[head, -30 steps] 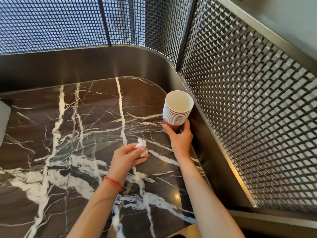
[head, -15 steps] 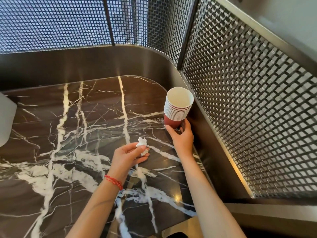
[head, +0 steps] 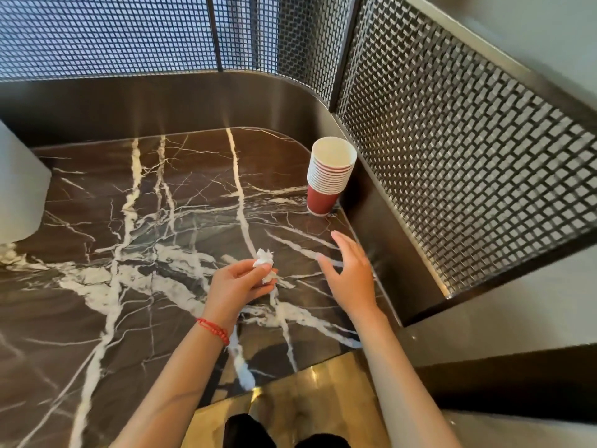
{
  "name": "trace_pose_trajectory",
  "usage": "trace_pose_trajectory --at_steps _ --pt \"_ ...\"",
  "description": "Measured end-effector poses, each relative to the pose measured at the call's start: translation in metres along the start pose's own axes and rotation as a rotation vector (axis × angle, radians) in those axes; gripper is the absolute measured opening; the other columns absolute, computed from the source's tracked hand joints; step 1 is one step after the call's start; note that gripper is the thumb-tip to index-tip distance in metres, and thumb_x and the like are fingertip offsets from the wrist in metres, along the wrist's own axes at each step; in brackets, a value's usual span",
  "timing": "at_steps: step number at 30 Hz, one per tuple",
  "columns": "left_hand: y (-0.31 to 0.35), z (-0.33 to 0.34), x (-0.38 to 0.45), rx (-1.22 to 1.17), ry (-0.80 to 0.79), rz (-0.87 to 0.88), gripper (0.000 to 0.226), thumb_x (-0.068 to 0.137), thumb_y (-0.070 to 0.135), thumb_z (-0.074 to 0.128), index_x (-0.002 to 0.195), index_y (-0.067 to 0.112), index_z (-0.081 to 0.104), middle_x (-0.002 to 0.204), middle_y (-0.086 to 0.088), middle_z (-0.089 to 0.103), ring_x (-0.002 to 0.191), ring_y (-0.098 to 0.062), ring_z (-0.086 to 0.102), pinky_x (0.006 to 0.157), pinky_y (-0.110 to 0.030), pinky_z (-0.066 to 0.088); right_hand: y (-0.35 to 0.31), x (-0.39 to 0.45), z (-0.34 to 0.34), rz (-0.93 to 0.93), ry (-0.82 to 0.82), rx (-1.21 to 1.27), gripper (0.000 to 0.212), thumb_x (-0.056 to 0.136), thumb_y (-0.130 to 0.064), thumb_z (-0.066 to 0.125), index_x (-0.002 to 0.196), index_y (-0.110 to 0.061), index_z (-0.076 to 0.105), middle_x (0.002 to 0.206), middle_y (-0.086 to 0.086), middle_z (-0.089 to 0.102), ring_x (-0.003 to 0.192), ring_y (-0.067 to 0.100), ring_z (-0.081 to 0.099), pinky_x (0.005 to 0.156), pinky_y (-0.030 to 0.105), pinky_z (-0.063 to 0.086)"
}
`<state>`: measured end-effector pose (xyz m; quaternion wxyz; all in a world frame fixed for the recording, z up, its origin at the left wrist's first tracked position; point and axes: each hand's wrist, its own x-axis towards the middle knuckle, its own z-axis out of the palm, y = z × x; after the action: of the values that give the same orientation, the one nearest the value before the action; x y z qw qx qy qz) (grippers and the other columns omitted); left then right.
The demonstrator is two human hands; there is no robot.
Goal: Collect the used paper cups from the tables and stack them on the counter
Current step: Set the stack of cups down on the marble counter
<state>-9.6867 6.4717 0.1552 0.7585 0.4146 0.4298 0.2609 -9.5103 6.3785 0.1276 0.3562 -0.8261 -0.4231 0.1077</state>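
Note:
A stack of several red paper cups [head: 328,179] with white rims stands upright on the dark marble counter [head: 129,247], in its far right corner against the metal wall. My right hand [head: 350,273] hovers open over the counter, well in front of the stack and apart from it, holding nothing. Left of it, my left hand [head: 240,284] is closed around a crumpled white tissue [head: 265,263], with a red string bracelet on the wrist.
A metal mesh screen [head: 452,163] rises behind and to the right of the counter, above a dark curved metal wall [head: 161,101]. A white rounded object [head: 19,195] stands at the counter's left edge. Brass trim [head: 290,392] borders the near edge.
My right hand has let go of the cup stack, which now stands on the counter, and has drawn back toward me. My left hand still holds the tissue.

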Motion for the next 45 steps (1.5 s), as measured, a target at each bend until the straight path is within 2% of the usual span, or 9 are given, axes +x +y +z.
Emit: trace_pose_trajectory --at_steps 4,10,14,18,26,30,36,40,45 --pt "-0.011 -0.001 -0.031 0.003 0.046 0.021 0.009 0.084 0.006 0.062 0.081 0.008 0.070 0.073 -0.007 0.074 0.070 -0.016 0.071 0.058 -0.018 0.055 0.006 -0.031 -0.009 -0.134 -0.096 -0.172 0.059 0.093 -0.042 0.052 0.144 -0.015 0.036 0.150 0.001 0.037 0.140 0.015 0.028 0.112 0.024 0.017" --pt "-0.043 0.010 -0.086 -0.044 0.166 0.064 0.006 0.082 0.004 0.064 0.083 0.008 0.068 0.073 -0.006 0.074 0.071 -0.017 0.071 0.058 -0.020 0.055 0.018 -0.083 -0.031 -0.329 -0.110 -0.281 0.058 0.093 -0.039 0.054 0.140 -0.006 0.042 0.146 0.010 0.042 0.139 0.023 0.033 0.114 0.030 0.017" --pt "-0.077 0.023 -0.131 -0.042 0.234 0.083 0.005 0.083 0.005 0.063 0.085 0.007 0.067 0.071 -0.005 0.074 0.070 -0.016 0.071 0.058 -0.018 0.054 0.034 -0.123 -0.046 -0.443 -0.116 -0.329 0.054 0.089 -0.033 0.062 0.133 -0.003 0.051 0.137 0.015 0.052 0.131 0.030 0.045 0.109 0.044 0.034" --pt "-0.111 0.031 -0.168 -0.061 0.293 0.039 0.005 0.084 0.004 0.062 0.084 0.005 0.067 0.071 -0.006 0.074 0.067 -0.014 0.071 0.057 -0.018 0.055 0.050 -0.160 -0.054 -0.523 -0.089 -0.342 0.053 0.083 -0.029 0.071 0.126 -0.001 0.058 0.129 0.016 0.059 0.122 0.031 0.055 0.101 0.048 0.044" --pt "-0.158 0.026 -0.183 -0.044 0.349 -0.007 0.005 0.082 0.008 0.065 0.085 0.008 0.070 0.080 -0.010 0.074 0.074 -0.017 0.071 0.060 -0.019 0.055 0.080 -0.207 -0.025 -0.526 -0.165 -0.302 0.055 0.076 -0.025 0.078 0.121 0.000 0.060 0.125 0.016 0.061 0.116 0.031 0.059 0.095 0.049 0.049" --pt "-0.182 0.018 -0.165 -0.075 0.382 -0.078 0.004 0.082 0.005 0.065 0.081 0.006 0.068 0.074 -0.008 0.073 0.068 -0.016 0.071 0.059 -0.019 0.056 0.097 -0.213 0.001 -0.515 -0.180 -0.337 0.057 0.072 -0.026 0.081 0.119 -0.001 0.062 0.125 0.016 0.062 0.115 0.030 0.060 0.093 0.048 0.048" --pt "-0.220 -0.002 -0.132 -0.142 0.365 -0.115 0.006 0.083 0.004 0.062 0.081 0.005 0.068 0.069 -0.004 0.073 0.064 -0.014 0.070 0.058 -0.019 0.055 0.127 -0.211 0.043 -0.472 -0.299 -0.386 0.058 0.082 -0.026 0.071 0.132 -0.003 0.053 0.140 0.014 0.049 0.127 0.031 0.050 0.101 0.047 0.040" --pt "-0.239 -0.014 -0.113 -0.160 0.375 -0.081 0.005 0.081 0.007 0.064 0.080 0.008 0.069 0.071 -0.004 0.074 0.067 -0.015 0.070 0.059 -0.018 0.054 0.142 -0.210 0.071 -0.523 -0.256 -0.466 0.060 0.079 -0.028 0.074 0.129 -0.002 0.055 0.138 0.015 0.051 0.126 0.030 0.051 0.101 0.049 0.040" --pt "-0.266 -0.027 -0.092 -0.166 0.385 -0.097 0.005 0.081 0.007 0.064 0.085 0.005 0.067 0.070 -0.003 0.073 0.066 -0.013 0.070 0.062 -0.021 0.057 0.155 -0.207 0.101 -0.486 -0.203 -0.468 0.063 0.079 -0.022 0.073 0.133 -0.001 0.050 0.141 0.016 0.047 0.130 0.032 0.046 0.103 0.051 0.038"
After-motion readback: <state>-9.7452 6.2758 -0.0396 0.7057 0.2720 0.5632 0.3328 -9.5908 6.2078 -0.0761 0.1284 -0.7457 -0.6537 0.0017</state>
